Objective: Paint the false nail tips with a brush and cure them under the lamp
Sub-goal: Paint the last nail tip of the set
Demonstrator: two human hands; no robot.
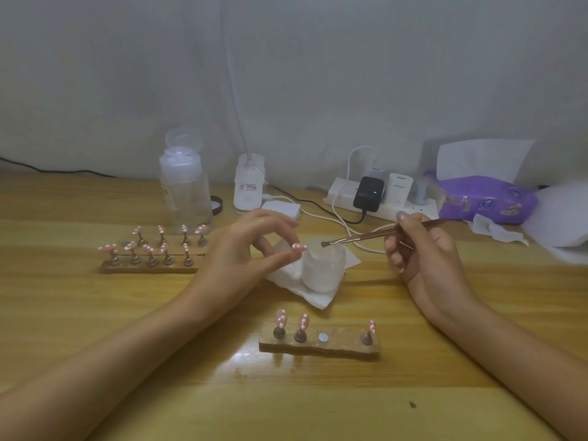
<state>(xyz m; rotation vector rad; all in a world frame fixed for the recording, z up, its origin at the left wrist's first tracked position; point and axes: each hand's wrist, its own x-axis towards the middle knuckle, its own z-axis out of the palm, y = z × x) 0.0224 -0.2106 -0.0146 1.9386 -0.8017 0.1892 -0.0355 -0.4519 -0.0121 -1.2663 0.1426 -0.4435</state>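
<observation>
My left hand (pixel 254 243) pinches a pink false nail tip with white dots (pixel 299 247) between thumb and forefinger, just left of a small frosted jar (pixel 323 268). My right hand (pixel 420 246) grips a thin metal brush (pixel 366 235) whose tip rests in the jar's mouth. In front of me a wooden holder (pixel 318 345) carries three pink tips on stands and one bare magnet spot. A second holder (pixel 149 265) at the left bears several pink dotted tips.
The jar stands on a white tissue (pixel 305 291). Behind are a clear pump bottle (pixel 186 186), a white lamp base (pixel 249 186), a power strip with chargers (pixel 375 195), loose cables and a purple tissue pack (pixel 486 198). The wooden table extends toward me.
</observation>
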